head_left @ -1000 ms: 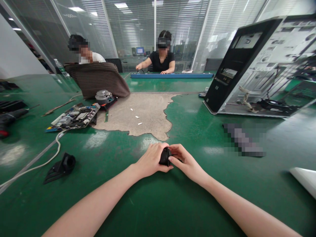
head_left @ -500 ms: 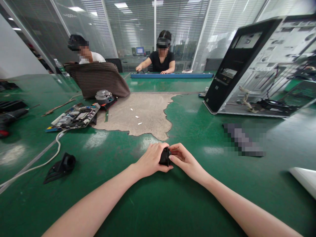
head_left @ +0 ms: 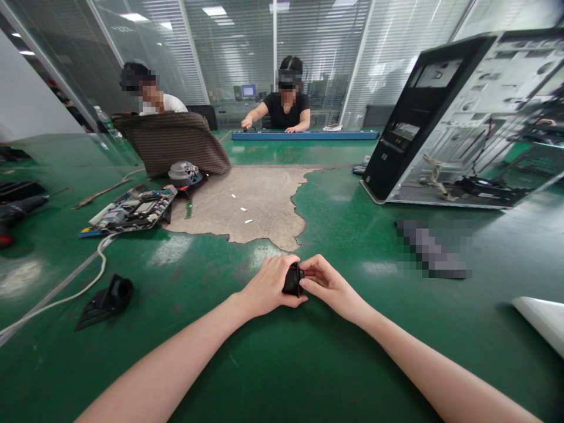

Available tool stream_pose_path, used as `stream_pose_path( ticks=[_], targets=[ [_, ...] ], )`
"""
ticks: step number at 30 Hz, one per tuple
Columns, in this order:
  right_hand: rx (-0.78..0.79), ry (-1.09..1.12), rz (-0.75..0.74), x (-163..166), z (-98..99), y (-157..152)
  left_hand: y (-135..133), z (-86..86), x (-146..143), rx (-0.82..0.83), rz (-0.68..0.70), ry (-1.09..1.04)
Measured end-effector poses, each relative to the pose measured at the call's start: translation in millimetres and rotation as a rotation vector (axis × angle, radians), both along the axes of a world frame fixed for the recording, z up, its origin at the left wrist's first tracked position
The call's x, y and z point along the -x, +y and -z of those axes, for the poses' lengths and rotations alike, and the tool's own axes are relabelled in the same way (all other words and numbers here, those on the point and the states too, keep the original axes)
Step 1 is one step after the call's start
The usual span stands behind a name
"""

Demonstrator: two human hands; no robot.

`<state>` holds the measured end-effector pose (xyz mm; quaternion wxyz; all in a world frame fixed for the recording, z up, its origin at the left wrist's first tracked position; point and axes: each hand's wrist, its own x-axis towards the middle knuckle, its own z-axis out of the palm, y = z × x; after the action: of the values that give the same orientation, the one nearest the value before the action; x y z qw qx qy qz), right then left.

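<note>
Between my two hands, low over the green table [head_left: 352, 329], is a small black part [head_left: 291, 281] with a thin flange on its right side; its exact kind does not show. My left hand [head_left: 271, 282] wraps round its left side, thumb below and fingers above. From the right, my right hand [head_left: 324, 282] pinches at the flange side with thumb and fingertips, which partly cover it. Off to the left lies a black plastic bracket [head_left: 108, 299] with a round opening.
A circuit board [head_left: 132, 208] and a cooling fan [head_left: 185, 174] lie left, beside a draped brown cloth [head_left: 171, 141]. An open computer case [head_left: 405, 126] stands right. A white cable [head_left: 99, 264] crosses the left side. Two people sit across the table, behind a long blue bar [head_left: 304, 136].
Both hands keep nearly the same hold on the black part. The whole view has shifted very slightly; the right fingertips have moved only a little at the flange.
</note>
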<state>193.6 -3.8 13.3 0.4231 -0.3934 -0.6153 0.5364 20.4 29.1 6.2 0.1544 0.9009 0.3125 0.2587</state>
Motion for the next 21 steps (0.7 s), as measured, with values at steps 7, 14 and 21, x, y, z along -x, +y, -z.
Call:
stream_pose_path(
  ticks=[7,14,21],
  targets=[
    [0.071,0.011,-0.097,-4.1,-4.4,2.0,-0.3,2.7,0.4,-0.011,-0.007,0.006],
    [0.031,0.042,-0.081,-4.1,-3.9,-2.2,-4.7,0.5,1.0,-0.050,-0.009,0.022],
    [-0.038,-0.076,-0.017,-2.5,-4.5,-7.2,-12.7,-3.0,0.8,-0.083,-0.011,0.048]
  ],
)
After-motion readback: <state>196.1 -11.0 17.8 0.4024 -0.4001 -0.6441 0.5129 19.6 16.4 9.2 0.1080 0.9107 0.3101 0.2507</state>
